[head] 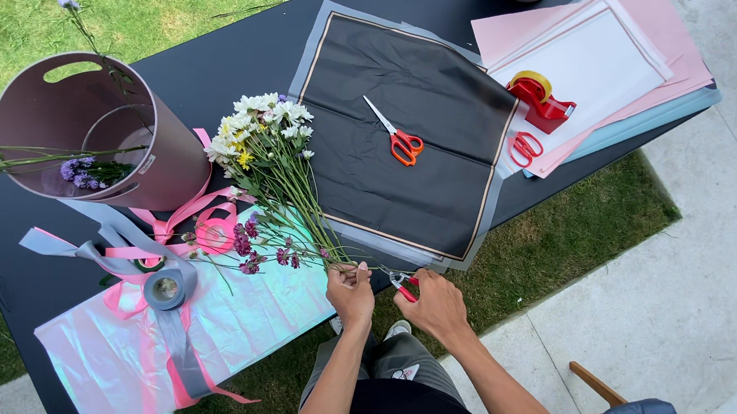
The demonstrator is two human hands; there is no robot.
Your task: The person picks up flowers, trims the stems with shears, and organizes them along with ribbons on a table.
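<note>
A black table (pixel 220 68) stands on grass beside paving. My left hand (pixel 351 291) is closed round the stems of the bouquet (pixel 267 167) at the table's near edge, the blooms lying away from me toward the pink bucket (pixel 86 126). My right hand (pixel 432 304) grips small red snips (pixel 403 285), just beside the stem ends. Best to keep the stems bunched level and cut them squarely.
</note>
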